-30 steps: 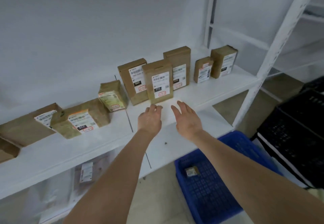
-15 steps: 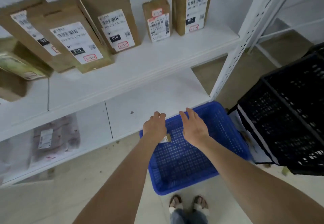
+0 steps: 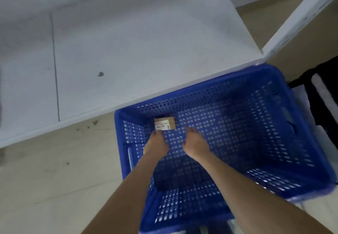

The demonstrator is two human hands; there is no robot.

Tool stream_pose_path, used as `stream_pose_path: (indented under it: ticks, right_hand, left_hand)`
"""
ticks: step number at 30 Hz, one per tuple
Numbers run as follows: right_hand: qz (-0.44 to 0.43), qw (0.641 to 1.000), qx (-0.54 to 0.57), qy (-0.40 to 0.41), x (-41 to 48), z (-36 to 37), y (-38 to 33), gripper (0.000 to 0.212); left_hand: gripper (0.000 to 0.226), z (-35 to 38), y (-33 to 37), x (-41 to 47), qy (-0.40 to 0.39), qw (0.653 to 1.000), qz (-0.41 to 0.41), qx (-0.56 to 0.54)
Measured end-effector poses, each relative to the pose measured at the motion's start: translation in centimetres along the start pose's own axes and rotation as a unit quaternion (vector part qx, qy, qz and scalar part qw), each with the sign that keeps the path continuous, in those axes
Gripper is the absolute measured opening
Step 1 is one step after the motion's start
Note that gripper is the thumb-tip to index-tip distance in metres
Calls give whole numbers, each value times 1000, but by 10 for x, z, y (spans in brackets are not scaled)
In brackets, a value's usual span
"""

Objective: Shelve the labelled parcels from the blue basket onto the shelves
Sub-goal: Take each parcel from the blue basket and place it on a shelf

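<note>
Your left hand [image 3: 157,143] and right hand [image 3: 196,143] are down in the blue basket [image 3: 265,114], fingers relaxed, holding nothing — the small labelled parcel [image 3: 165,123] lies on its floor at centre frame, just beyond your left fingertips.

We find the blue basket [image 3: 201,96] standing on the beige floor [image 3: 54,178], the white shelf [image 3: 146,41] just beyond the basket; one dark speck [image 3: 100,74] lies on that shelf, beyond and left of the basket.

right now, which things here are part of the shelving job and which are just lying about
Part of the job: labelled parcel, blue basket, white shelf, left hand, right hand.

Just lying about: black crate beside the basket, dark speck on the shelf.
</note>
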State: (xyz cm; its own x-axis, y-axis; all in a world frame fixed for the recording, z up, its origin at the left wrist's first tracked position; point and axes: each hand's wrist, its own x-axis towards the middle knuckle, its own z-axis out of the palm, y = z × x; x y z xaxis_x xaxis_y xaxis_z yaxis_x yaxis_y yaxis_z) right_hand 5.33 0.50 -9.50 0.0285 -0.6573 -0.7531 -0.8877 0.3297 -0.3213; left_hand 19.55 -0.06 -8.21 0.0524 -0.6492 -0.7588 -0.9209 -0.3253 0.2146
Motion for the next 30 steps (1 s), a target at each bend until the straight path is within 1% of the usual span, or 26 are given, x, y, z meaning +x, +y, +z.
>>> stream_pose_path:
  ticks: [3, 6, 7, 9, 11, 12, 14, 15, 17, 19, 20, 21, 22, 24, 25, 26, 27, 30]
  right_hand:
    - [31, 995, 93, -10, 66, 41, 27, 62]
    - [47, 985, 158, -54, 127, 69, 38, 65]
    - [54, 978, 194, -61, 144, 76, 36, 67]
    - [58, 949, 304, -60, 174, 85, 27, 72]
    - [44, 920, 386, -47, 199, 94, 19, 69]
    - [34, 910, 410, -55, 206, 98, 18, 67]
    - [21, 884, 457, -102, 206, 103, 20, 60]
    - [23, 870, 478, -117, 201, 103, 25, 52]
    - [58, 844, 526, -91, 189, 98, 39, 31]
    - [97, 820, 561, -57, 167, 81, 49, 26]
    - [111, 814, 568, -46, 152, 70, 53, 16]
    - [128, 804, 580, -34, 135, 58, 55, 8]
    - [138, 799, 584, -26, 115, 46, 56, 10]
    - [142, 787, 599, -27, 75, 22, 57, 18]
    - [142, 782, 606, -34, 53, 10, 56, 23]
    - [142, 781, 606, -40, 29, -5, 51, 25]
    - [141, 775, 614, -43, 6, -20, 46, 25]
    - [121, 761, 636, -39, -66, -73, 25, 11]
  left_hand:
    - [58, 46, -25, 66, 13, 1000, -13, -23]
    - [69, 73, -38, 125, 30, 989, -84, -115]
    - [71, 78, -42, 144, 43, 984, -95, -142]
    - [75, 83, -48, 176, 74, 971, -118, -195]
    - [79, 85, -53, 200, 89, 948, -145, -271]
    - [79, 87, -54, 208, 83, 933, -152, -314]
    - [64, 92, -54, 210, 44, 910, -156, -383]
    - [55, 95, -55, 205, 20, 899, -157, -407]
    - [41, 98, -54, 186, 0, 874, -148, -464]
    - [35, 93, -47, 161, 2, 859, -139, -493]
    - [30, 88, -40, 146, 4, 852, -138, -504]
    - [21, 82, -33, 131, 10, 849, -140, -510]
    - [9, 73, -23, 113, 22, 849, -143, -507]
    - [10, 51, -4, 72, 40, 855, -140, -497]
    - [6, 39, 4, 50, 38, 857, -131, -497]
    - [8, 24, 12, 27, 32, 857, -119, -500]
    - [16, 9, 20, 5, 23, 857, -108, -504]
    - [33, -47, 41, -67, -13, 852, -79, -518]
